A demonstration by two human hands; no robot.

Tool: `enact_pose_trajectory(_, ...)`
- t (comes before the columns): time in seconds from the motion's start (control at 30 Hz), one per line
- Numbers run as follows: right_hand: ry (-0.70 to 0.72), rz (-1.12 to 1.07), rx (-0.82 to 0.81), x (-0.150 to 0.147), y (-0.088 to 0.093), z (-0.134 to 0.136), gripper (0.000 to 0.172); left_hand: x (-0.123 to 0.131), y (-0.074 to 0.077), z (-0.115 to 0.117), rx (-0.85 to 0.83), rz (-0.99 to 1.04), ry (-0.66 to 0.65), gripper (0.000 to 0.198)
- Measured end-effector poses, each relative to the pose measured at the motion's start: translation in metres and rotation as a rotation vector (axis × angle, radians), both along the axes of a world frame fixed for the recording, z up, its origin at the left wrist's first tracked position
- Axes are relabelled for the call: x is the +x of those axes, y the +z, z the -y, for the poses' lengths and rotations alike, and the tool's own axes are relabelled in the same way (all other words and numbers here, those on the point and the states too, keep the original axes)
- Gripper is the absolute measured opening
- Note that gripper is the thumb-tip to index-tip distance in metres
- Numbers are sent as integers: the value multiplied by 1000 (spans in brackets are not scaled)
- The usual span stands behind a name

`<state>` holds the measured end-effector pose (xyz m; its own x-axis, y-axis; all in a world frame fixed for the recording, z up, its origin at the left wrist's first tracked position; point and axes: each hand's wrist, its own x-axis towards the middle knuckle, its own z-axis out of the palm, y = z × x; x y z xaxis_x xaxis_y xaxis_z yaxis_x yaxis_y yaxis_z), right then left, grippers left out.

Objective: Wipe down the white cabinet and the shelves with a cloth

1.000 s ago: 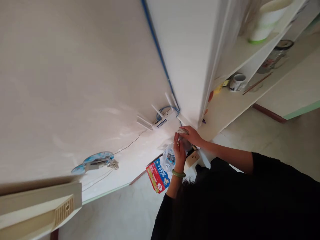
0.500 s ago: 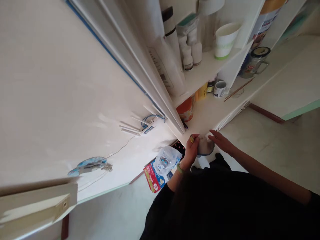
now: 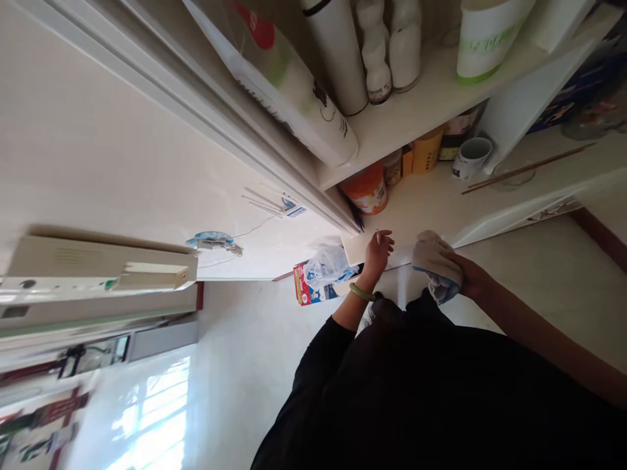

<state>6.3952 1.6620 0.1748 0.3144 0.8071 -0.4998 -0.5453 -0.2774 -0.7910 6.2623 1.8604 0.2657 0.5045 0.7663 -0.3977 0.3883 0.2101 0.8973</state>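
In my right hand (image 3: 471,274) is a bunched beige cloth (image 3: 434,258) with a blue edge. The cloth hangs beside the front edge of the white counter (image 3: 416,205), and my fingers are partly hidden behind it. My left hand (image 3: 379,253), with a green bangle at the wrist, is over the counter's left corner, apart from the cloth. Its fingers are loosely bent and slightly apart, with a ring on one and nothing visible held.
On the counter are an orange tub (image 3: 369,192), a yellow box (image 3: 427,151), a white mug (image 3: 471,158) and chopsticks (image 3: 526,170). The shelf above holds white bottles (image 3: 378,72) and a paper cup (image 3: 484,42). A plastic bag (image 3: 327,266) lies low at the left.
Both hands were at the cloth; my left hand has let go and moved apart from it. My right hand now holds the cloth farther right. The view has shifted and turned.
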Motion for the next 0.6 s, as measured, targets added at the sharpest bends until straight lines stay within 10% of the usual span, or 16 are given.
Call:
enact_pose_trajectory(0.17,-113,-255,-178,15,6,6,12,3,-14,-13,-113,-15,112,22)
enact_pose_trajectory(0.6,-451,-404,-376,17,21,8,13,37,-75,-67,-84,1,342,14)
